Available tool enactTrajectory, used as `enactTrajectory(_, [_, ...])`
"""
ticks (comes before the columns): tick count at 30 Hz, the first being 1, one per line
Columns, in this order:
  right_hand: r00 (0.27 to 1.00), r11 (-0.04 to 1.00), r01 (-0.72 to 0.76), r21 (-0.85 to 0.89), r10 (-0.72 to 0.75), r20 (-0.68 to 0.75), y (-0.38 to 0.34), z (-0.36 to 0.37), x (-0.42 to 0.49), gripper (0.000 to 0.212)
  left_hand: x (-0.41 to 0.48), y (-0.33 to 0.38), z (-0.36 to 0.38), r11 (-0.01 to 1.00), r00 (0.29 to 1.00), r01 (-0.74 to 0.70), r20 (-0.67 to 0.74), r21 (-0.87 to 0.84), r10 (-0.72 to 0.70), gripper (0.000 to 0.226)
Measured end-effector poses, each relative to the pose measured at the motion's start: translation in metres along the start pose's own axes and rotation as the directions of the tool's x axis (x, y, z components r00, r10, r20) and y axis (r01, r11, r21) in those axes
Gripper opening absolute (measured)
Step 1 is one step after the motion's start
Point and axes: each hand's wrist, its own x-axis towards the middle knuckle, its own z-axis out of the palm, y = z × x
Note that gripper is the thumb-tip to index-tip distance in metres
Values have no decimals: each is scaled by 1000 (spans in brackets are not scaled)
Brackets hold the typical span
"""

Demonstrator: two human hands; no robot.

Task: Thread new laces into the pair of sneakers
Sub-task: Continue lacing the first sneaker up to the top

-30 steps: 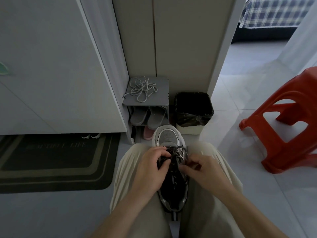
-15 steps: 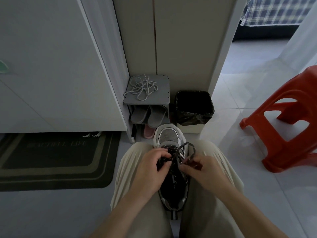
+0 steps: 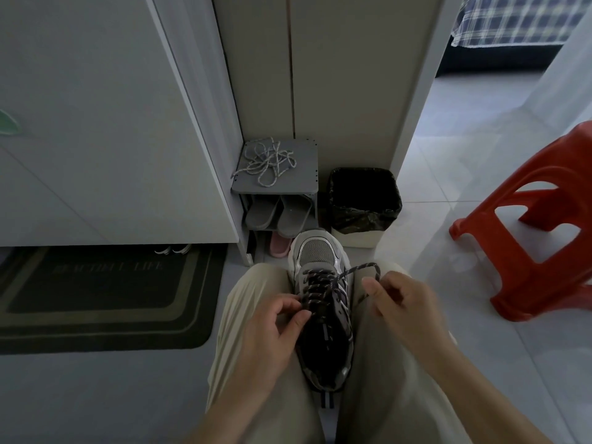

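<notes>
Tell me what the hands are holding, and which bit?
The right hand pinches the dark lace near its free end, which loops out beside the sneaker. The left hand seems to pinch it at the eyelets.

The end of the lace (image 3: 358, 270) vanishes inside the blurred right hand (image 3: 403, 302), trousers (image 3: 384, 379) hide the sides of the sneaker (image 3: 320, 261), the stool (image 3: 544, 225) runs off the right edge, and lettering on the mat (image 3: 105, 293) is too dim to read.

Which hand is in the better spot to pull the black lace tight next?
Probably the right hand: it holds the black lace, looped out to the right of the sneaker. The left hand pinches the laced part, steadying it.
</notes>
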Motion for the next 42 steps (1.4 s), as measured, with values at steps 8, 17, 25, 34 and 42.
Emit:
enactTrajectory(8, [877,836,474,-276,-474,71,-8,33,-13,24,6,14,-8,971,994,-107,23,212,104,21])
enactTrajectory(17, [917,748,399,-531,-337,213,-14,52,-26,35,22,25,-15,901,984,-165,3,401,179,25])
enactTrajectory(25, [967,912,245,-329,-256,8,-13,63,-27,23,5,16,-16,977,997,-17,76,215,1,17])
enactTrajectory(34, [944,866,308,-394,-329,15,-10,57,-28,23,16,10,-23,985,994,-50,-90,163,65,11])
enactTrajectory(42, [957,917,286,-278,-286,41,-3,56,-32,18,5,18,-13,991,995,75,61,114,-82,14])
